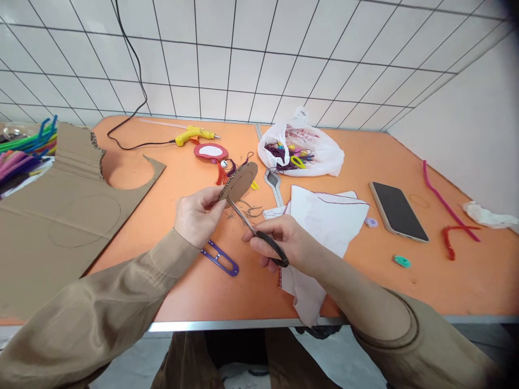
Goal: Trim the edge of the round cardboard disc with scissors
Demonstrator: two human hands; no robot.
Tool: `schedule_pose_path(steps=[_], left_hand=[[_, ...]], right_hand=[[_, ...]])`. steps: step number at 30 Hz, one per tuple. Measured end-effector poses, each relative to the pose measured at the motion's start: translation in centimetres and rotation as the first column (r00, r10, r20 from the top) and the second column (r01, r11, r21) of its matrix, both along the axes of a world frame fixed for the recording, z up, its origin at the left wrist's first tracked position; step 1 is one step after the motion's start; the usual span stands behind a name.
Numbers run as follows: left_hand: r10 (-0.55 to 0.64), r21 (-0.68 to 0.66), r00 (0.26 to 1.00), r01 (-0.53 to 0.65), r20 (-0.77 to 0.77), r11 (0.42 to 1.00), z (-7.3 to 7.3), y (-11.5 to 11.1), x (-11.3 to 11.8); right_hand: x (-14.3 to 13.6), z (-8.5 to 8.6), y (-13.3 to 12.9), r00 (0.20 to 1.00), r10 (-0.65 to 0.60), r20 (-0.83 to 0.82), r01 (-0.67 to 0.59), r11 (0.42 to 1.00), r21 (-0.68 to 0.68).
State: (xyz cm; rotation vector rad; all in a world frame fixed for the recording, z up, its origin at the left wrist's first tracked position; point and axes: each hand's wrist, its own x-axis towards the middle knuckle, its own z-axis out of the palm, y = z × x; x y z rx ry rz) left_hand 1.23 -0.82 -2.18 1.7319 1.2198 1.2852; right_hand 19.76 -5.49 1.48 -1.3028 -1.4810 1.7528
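A round brown cardboard piece (pixel 242 182), with a curved line drawn on it, is pinched by its lower left edge in my left hand (pixel 200 215). Black-handled scissors (pixel 272 248) are held in my right hand (pixel 279 243), their blades pointing up and left to the cardboard's lower edge. Thin cardboard scraps (pixel 247 209) lie on the orange table just behind the blades. Below my left hand is a purple plastic tool (pixel 222 259). White cloth (pixel 330 221) with dark red stitched edges spreads beside and under my right forearm.
Large cut cardboard (pixel 36 237) covers the left side. Behind are a yellow glue gun (pixel 194 135), a red oval piece (pixel 210 152) and a white plastic bag (pixel 324 156). At right lie a phone (pixel 398 212) and pipe cleaners (pixel 446 201).
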Motion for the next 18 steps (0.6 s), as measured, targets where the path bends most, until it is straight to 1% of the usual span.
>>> schedule_pose_path(steps=[4,8,10,13,16,18], left_hand=[[0.022,0.005,1.000,-0.022,0.005,1.000,0.4,-0.1,0.0],[0.040,-0.032,0.998,-0.038,0.042,0.999,0.5,-0.2,-0.2],[0.040,-0.059,0.994,-0.035,0.099,0.998,0.6,-0.1,-0.2],[0.050,-0.118,0.969,-0.022,0.241,0.993,0.6,0.3,0.0],[0.029,-0.177,0.927,0.041,0.373,0.983,0.6,0.7,0.1],[-0.002,-0.211,0.906,0.101,0.423,0.972,0.5,0.8,0.2]], right_hand=[[-0.1,-0.2,-0.1,1.000,0.004,0.024,-0.005,1.000,0.025],[-0.1,-0.6,-0.2,0.999,-0.007,0.045,0.005,0.999,0.045],[-0.1,-0.7,-0.2,0.998,-0.012,0.055,0.009,0.998,0.060],[-0.1,-0.7,0.0,0.998,-0.021,0.051,0.016,0.996,0.093],[-0.2,-0.4,0.1,0.998,-0.052,0.036,0.049,0.995,0.086],[-0.4,-0.1,0.2,0.996,-0.083,0.035,0.081,0.995,0.054]])
